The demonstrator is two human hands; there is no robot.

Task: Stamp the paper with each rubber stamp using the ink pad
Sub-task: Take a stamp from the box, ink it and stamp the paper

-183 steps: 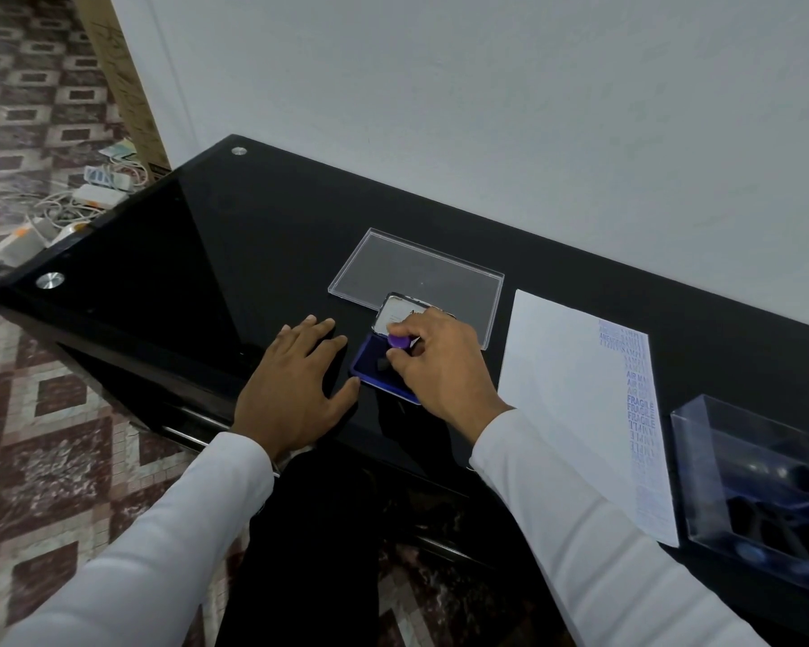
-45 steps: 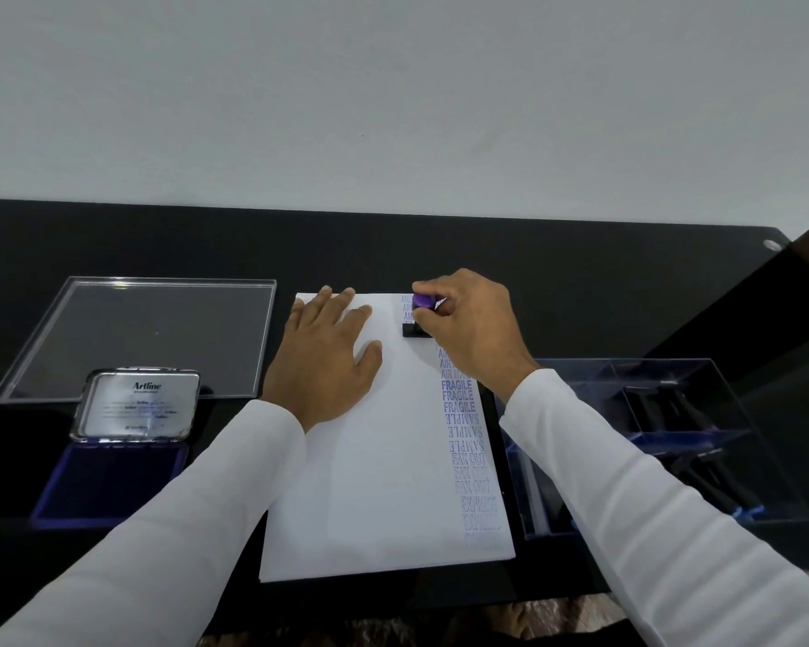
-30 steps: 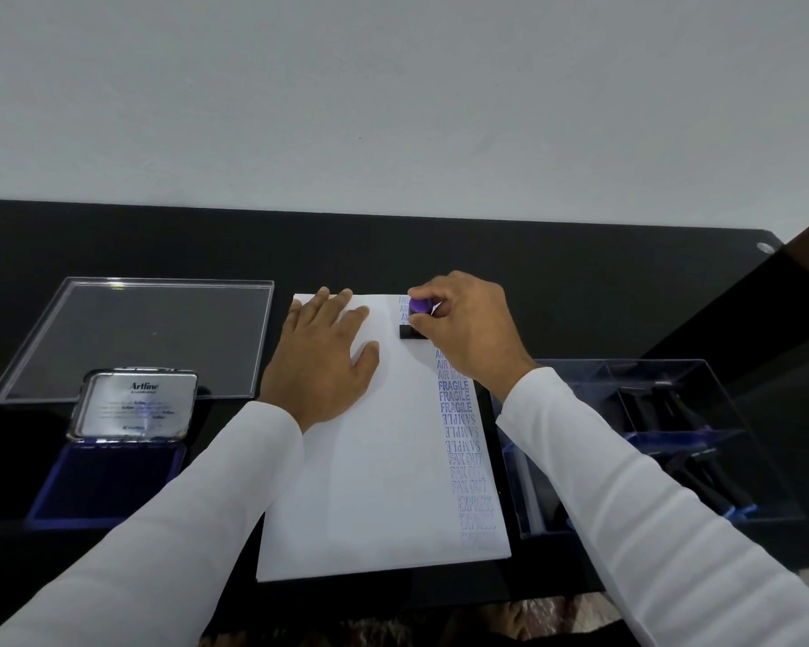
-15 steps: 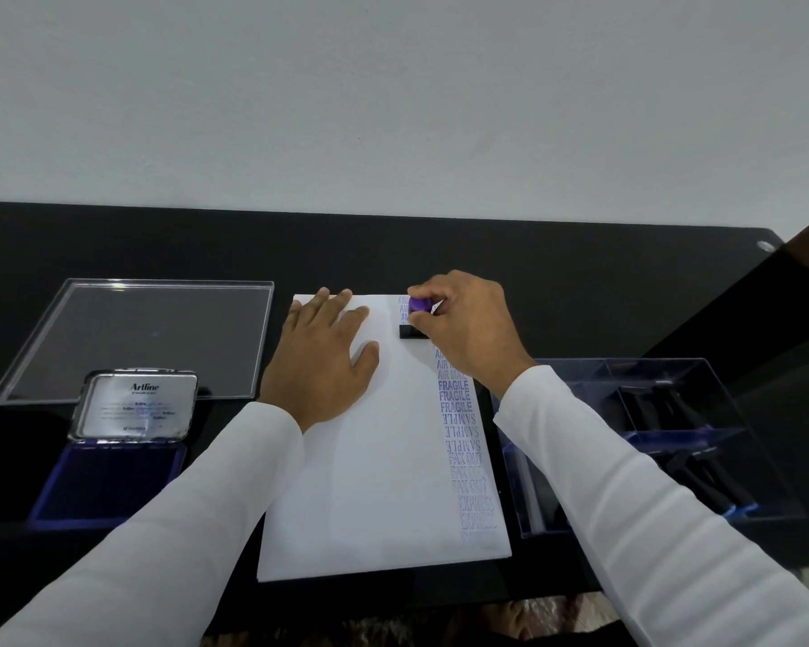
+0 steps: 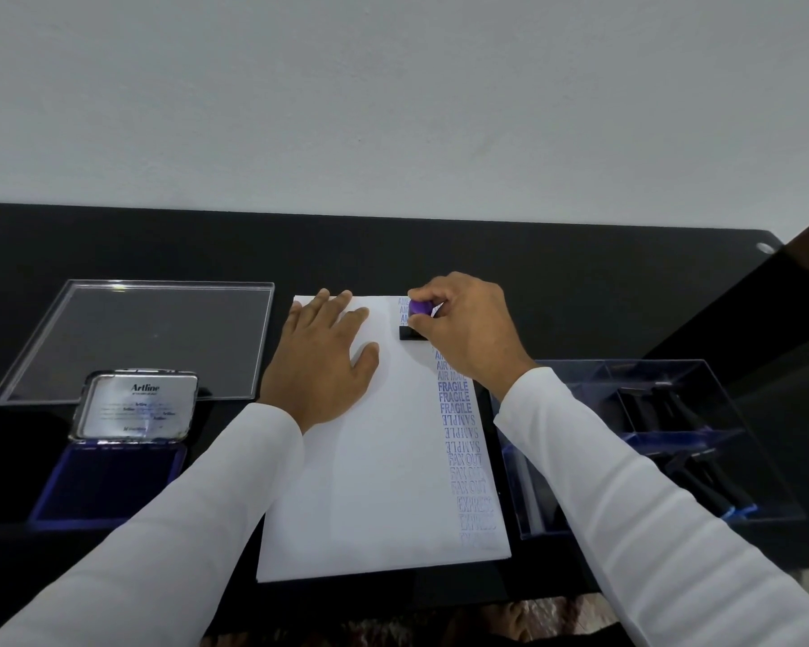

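A white sheet of paper (image 5: 374,483) lies on the black table, with a column of blue stamped words down its right side. My right hand (image 5: 468,333) pinches a rubber stamp (image 5: 414,322) with a purple knob and black base, which stands on the paper near its far right corner. My left hand (image 5: 323,361) lies flat on the paper's upper left part, fingers straight. The ink pad (image 5: 108,478) sits open at the left, its blue pad exposed and its silver lid raised.
A clear plastic lid (image 5: 136,340) lies flat behind the ink pad. At the right, a clear box (image 5: 762,459) holds several more dark stamps. The table's front edge runs just below the paper. A white wall rises behind the table.
Six seconds ago my right hand held the stamp on the ink pad; it has since carried it to the paper. Over the last 1.5 seconds both hands and the stamp have barely moved.
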